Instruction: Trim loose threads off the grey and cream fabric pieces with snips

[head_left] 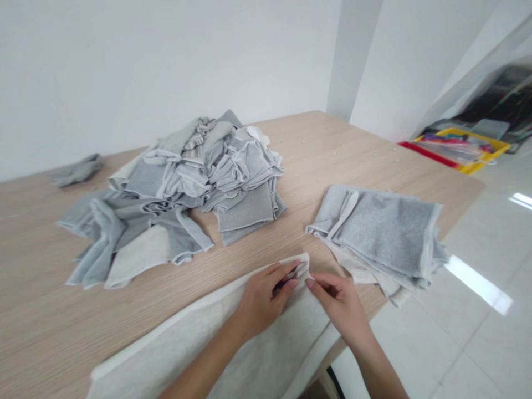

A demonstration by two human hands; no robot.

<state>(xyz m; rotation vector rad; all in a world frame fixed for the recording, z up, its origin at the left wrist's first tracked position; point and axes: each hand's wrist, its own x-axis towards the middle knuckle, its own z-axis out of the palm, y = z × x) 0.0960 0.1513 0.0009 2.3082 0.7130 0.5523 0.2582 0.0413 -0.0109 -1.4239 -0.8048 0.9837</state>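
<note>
A pale grey-beige cloth lies along the front edge of the table, and part of it hangs over that edge. At its far right corner, my right hand pinches the hem between thumb and fingers. My left hand is closed beside it, thumb and forefinger curled at the same corner. Between those fingers shows a small dark object, mostly hidden, whose kind I cannot make out. The fingertips of both hands are close together and the cloth is creased there.
A large heap of grey cloths lies at the back of the wooden table. To the right is a flatter stack of grey cloths near the table edge. A crumpled grey piece rests far left. A yellow crate stands beyond the table.
</note>
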